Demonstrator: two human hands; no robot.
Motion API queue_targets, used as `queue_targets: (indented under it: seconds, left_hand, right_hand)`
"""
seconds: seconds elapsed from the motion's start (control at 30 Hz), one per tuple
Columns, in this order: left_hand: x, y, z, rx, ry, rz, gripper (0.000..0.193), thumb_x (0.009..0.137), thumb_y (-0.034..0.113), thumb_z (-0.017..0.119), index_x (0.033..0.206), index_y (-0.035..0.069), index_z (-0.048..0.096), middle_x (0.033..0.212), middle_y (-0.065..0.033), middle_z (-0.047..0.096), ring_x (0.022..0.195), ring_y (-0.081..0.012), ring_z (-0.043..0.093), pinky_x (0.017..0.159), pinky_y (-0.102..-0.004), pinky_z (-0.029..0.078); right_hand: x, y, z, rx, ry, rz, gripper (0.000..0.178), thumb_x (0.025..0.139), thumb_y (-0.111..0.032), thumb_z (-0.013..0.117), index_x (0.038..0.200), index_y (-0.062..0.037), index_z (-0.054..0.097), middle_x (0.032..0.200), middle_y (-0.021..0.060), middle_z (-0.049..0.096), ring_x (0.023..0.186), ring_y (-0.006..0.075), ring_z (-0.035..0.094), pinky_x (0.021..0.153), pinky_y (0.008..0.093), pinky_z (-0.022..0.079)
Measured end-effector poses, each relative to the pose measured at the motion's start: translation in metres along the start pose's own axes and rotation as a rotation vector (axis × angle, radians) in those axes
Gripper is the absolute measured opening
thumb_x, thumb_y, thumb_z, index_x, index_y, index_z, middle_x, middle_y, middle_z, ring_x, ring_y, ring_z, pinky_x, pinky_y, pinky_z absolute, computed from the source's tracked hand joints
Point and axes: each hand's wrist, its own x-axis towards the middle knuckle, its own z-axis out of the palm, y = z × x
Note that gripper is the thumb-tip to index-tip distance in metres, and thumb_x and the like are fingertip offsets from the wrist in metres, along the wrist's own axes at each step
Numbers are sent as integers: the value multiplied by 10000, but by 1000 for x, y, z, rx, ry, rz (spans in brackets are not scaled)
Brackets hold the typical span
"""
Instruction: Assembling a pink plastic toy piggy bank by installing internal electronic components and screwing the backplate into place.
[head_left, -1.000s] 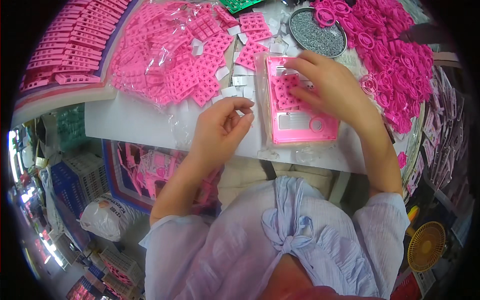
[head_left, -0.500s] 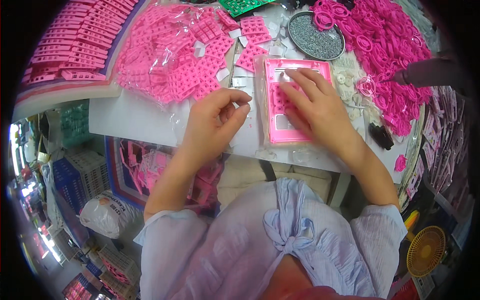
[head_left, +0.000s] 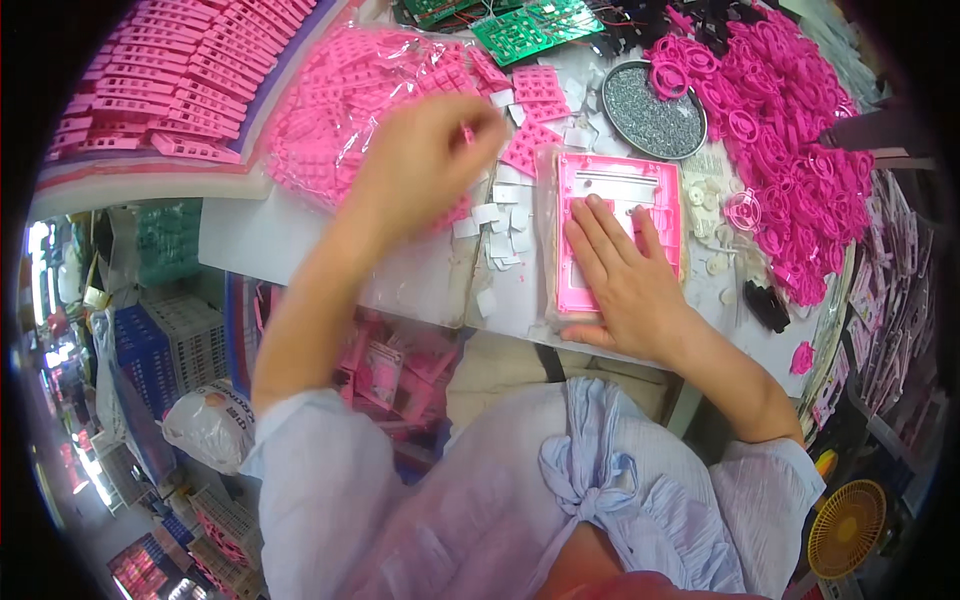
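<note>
Right hand (head_left: 630,285), fingers (head_left: 596,240) partly spread, rests on 1 pink frame (head_left: 566,255); left hand (head_left: 420,165) blurred, fingers' state impossible to tell.

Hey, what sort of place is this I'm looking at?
Most likely a small assembly workshop: the worktable holds a heap of bright pink plastic parts, green circuit boards, and a pink plastic casing under the person's right hand.

Right hand (head_left: 632,285) across the case (head_left: 566,240), case on the table (head_left: 405,290)! Left of it, slips (head_left: 487,214); further left, the bag (head_left: 300,193), then the stack (head_left: 190,75) beyond. Behind the case, the dish (head_left: 678,157), bits (head_left: 650,115) inside; circuit board (head_left: 540,30) back-left of that, rings (head_left: 790,170) right!
</note>
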Motion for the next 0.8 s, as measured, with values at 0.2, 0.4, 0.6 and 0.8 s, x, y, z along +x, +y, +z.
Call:
queue_targets:
  seconds: [0.2, 0.4, 0.6, 0.8]
  left_hand:
    - [163, -51, 30, 794, -221, -487, 644, 837, 722, 602, 1089, 160, 792, 1243, -81, 720, 1204, -346, 628, 1088, -616, 300]
    - [184, -77, 48, 388, -11, -697, 655, 819, 605, 723, 1227, 94, 720, 1272, -120, 703, 1196, -372, 645, 1072, -545, 420]
    - [183, -25, 45, 329, 229, -732, 326, 860, 266, 726, 1076, 25, 764, 1145, -218, 726, 1079, -354, 712, 906, -454, 565]
    - [212, -37, 87, 90, 457, -726, 284, 978, 158, 531, 1055, 0, 753, 1138, -241, 720, 1118, -386, 691, 903, -469, 568]
  right_hand:
    - [-2, 5, 5, 31, 36, 9, 1109, 780, -641, 696, 1555, 37, 284, 1639, 211, 265, 1547, 361, 197, 1206, 614, 187]
    - [-2, 1, 6, 45, 78, -19, 1111, 742, -581, 766, 1553, 20, 302, 1638, 193, 274, 1545, 341, 209, 1203, 603, 207]
    - [-4, 1, 12, 8, 104, -32, 1109, 726, -564, 793, 1545, 17, 321, 1632, 179, 289, 1537, 327, 229, 1194, 592, 230]
    - [-11, 8, 13, -27, 153, -12, 1113, 719, -540, 809, 1544, 21, 317, 1628, 185, 295, 1532, 334, 237, 1191, 594, 241]
